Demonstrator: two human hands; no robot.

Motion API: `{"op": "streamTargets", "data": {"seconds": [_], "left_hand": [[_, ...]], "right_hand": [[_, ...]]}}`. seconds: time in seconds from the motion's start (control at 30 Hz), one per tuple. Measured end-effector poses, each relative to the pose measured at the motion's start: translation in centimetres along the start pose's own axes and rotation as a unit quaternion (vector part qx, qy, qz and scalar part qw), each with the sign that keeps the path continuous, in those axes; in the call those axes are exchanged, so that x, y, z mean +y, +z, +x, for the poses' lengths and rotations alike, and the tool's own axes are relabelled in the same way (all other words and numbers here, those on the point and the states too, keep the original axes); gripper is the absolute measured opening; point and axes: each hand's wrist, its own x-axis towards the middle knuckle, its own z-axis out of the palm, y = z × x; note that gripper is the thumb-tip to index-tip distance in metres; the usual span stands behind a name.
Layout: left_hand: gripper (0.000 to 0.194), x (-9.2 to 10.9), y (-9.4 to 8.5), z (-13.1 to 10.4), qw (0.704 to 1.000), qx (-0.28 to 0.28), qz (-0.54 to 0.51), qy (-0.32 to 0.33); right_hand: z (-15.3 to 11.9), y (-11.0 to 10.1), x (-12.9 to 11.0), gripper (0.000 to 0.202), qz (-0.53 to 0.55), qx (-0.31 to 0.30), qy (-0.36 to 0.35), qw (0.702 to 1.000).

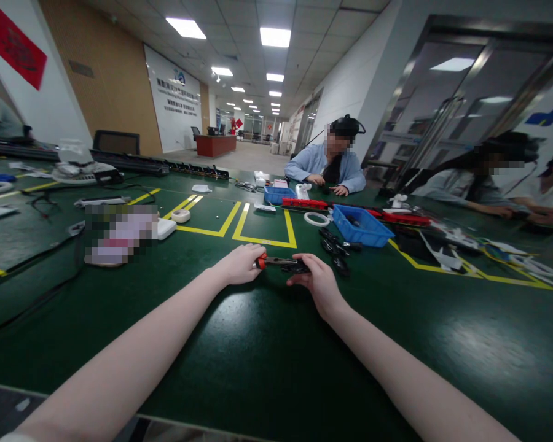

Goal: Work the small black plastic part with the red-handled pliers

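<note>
My left hand (243, 264) is closed around the orange-red handles of a pair of pliers (279, 261), whose metal jaws point right. Opposite it, my right hand (317, 283) pinches a small dark piece that looks like a black cable bundle (297, 267). The pliers' tip meets or overlaps this piece; I cannot tell whether the jaws grip it. Both hands are just above the green table (258, 368). Beyond my right hand lie coiled black cables (335, 248).
A blue bin (362, 226) stands behind the cables, beside a white cable coil (317, 218). A smaller blue bin (276, 195) and a red strip (306, 204) lie farther back. To the left are a white box (164, 229) and a tape roll (181, 215). Co-workers sit across and at right.
</note>
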Motion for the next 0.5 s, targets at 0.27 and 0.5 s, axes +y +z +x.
{"op": "streamTargets", "data": {"seconds": [0.27,0.5], "left_hand": [[0.008,0.14,-0.17,0.05,1.0,-0.006,-0.006,-0.004],[0.005,0.24,-0.23,0.24,1.0,-0.002,-0.013,-0.016]], "right_hand": [[0.21,-0.09,0.3,0.021,-0.017,-0.01,-0.013,1.0],[-0.61,0.03,-0.12,0.03,-0.08,-0.003,-0.118,0.99]]}}
